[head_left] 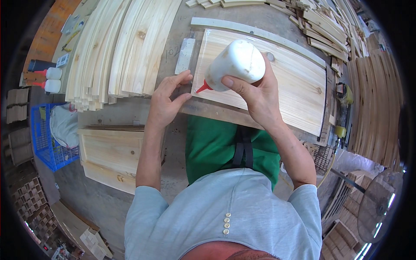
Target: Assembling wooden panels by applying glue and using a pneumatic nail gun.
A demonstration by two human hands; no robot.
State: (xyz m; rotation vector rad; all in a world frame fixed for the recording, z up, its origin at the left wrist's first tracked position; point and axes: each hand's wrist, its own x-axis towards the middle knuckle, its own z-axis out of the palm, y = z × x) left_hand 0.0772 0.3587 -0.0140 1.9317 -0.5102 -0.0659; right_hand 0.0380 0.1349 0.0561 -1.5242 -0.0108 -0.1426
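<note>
My right hand (255, 93) grips a white glue bottle (236, 64) tipped on its side, its red nozzle (202, 88) pointing down-left at the near left corner of a wide pale wooden panel (290, 86) on the bench. My left hand (167, 100) rests with fingers spread on the bench edge just left of that corner, holding nothing, its fingertips close to the nozzle. A thin curved wooden strip (260, 32) lies along the panel's far edge.
A stack of curved wooden slats (117, 47) fills the bench at left, with a small white block (185, 55) beside it. Two more glue bottles (52, 80) stand far left above a blue crate (45, 143). Another panel (110, 158) lies lower left; scrap sticks (325, 26) pile at top right.
</note>
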